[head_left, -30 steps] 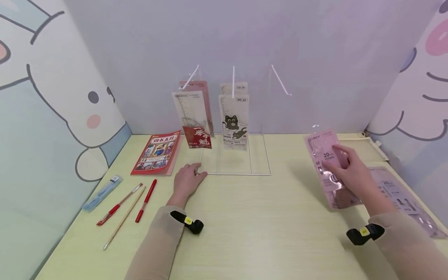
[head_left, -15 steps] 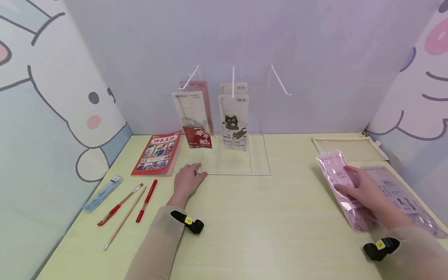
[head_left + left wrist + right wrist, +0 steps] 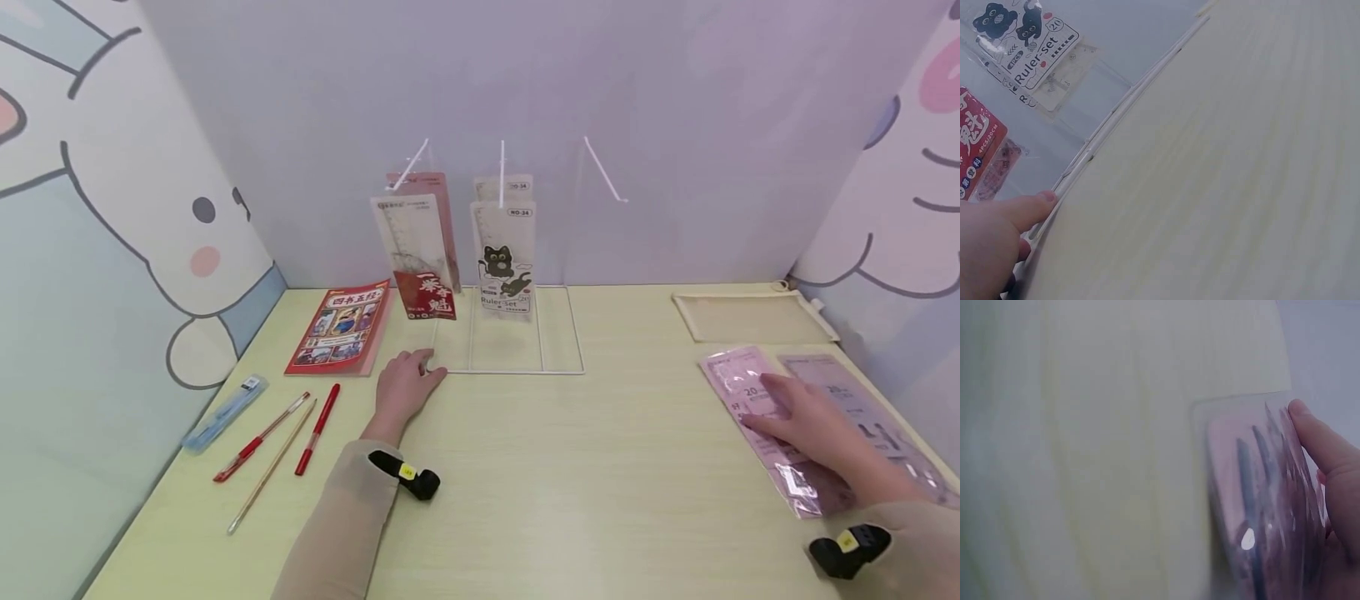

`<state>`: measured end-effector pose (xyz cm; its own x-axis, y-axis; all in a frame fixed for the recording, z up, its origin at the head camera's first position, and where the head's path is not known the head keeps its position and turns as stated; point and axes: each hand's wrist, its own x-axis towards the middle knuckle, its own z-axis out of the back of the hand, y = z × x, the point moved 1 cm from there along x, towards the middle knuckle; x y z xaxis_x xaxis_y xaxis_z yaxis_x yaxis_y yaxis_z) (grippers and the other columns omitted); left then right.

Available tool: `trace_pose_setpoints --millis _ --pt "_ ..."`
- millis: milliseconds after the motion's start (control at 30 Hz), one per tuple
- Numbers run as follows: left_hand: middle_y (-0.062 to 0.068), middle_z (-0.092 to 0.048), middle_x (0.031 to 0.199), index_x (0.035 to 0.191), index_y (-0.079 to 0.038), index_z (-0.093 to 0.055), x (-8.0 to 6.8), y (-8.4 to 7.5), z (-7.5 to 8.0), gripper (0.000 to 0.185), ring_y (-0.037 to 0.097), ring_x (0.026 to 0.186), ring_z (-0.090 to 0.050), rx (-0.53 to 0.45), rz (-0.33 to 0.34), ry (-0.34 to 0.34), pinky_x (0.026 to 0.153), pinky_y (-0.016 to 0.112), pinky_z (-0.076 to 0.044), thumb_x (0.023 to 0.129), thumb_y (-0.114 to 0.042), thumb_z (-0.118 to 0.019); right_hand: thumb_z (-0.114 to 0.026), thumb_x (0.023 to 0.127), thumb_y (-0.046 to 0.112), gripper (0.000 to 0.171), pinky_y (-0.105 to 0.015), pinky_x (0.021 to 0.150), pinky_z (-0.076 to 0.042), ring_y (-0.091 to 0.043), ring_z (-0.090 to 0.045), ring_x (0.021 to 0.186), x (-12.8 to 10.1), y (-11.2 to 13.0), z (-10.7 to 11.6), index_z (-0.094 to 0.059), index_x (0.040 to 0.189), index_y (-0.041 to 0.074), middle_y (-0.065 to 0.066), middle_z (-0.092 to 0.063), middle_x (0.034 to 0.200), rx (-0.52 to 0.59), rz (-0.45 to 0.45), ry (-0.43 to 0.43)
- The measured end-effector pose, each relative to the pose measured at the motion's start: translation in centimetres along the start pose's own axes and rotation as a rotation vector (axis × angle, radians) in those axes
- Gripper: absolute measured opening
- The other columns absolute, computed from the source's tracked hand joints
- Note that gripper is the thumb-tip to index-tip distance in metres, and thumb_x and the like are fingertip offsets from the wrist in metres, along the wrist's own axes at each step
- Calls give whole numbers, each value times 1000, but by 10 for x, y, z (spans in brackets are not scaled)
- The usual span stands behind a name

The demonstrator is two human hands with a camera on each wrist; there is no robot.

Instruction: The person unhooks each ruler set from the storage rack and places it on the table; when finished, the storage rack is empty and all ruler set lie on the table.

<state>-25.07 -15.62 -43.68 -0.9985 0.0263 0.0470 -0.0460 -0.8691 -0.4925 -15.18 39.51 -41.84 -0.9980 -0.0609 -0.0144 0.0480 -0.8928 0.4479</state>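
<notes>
My left hand (image 3: 403, 390) holds the front left corner of a white wire display rack (image 3: 517, 372); in the left wrist view the thumb lies along its wire (image 3: 1107, 128). Two ruler sets with red-and-white printing (image 3: 420, 250) hang on the rack's left hook, and two cat-printed ruler sets (image 3: 504, 258) on the middle one. The right hook (image 3: 603, 171) carries nothing. At the right, my right hand (image 3: 813, 421) grips a pink packaged ruler set (image 3: 731, 371) low at the table, overlapping a lilac ruler set (image 3: 847, 387). In the right wrist view its clear wrapper (image 3: 1260, 500) shines.
A red booklet (image 3: 341, 325) lies left of the rack. Nearer are a blue plastic case (image 3: 225, 414), a red-ended pen (image 3: 258, 439), a thin wooden stick (image 3: 272, 467) and a red pen (image 3: 318, 429). A cream flat pouch (image 3: 753, 318) lies at the back right.
My right hand has moved right and down with the pink ruler set, from above the table to beside the lilac one. The left hand has stayed at the rack's corner.
</notes>
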Motion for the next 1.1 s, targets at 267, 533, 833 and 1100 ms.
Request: trace_pose_setpoints --millis 267,533,833,1100 --pt "5 -55 91 131 -15 -55 2 -1 0 53 23 81 -48 10 -9 -3 72 36 -39 89 -46 -59 -53 85 61 99 -70 87 -19 -64 -18 116 -1 -9 2 -14 143 -10 -46 -21 131 -97 -117 38" --pt "5 -54 90 131 -14 -56 1 0 0 53 23 80 -47 9 -18 -7 71 36 -38 89 -45 -59 -52 85 63 98 -67 77 -28 -59 -24 103 -2 -13 7 -16 142 -9 -48 -21 117 -126 -175 56" --pt "4 -54 89 130 -14 -56 2 0 0 52 22 80 -47 -2 -19 -10 70 35 -37 89 -46 -59 -51 86 63 93 -68 76 -30 -60 -28 103 1 -10 11 -25 140 -9 -49 -25 117 -152 -151 18" --pt "5 -54 88 129 -14 -57 1 1 -1 51 22 78 -47 0 -21 -20 69 35 -37 88 -45 -60 -47 92 55 82 -71 81 -25 -60 -26 113 27 36 11 -22 145 -2 -45 -26 128 -40 -52 -26"
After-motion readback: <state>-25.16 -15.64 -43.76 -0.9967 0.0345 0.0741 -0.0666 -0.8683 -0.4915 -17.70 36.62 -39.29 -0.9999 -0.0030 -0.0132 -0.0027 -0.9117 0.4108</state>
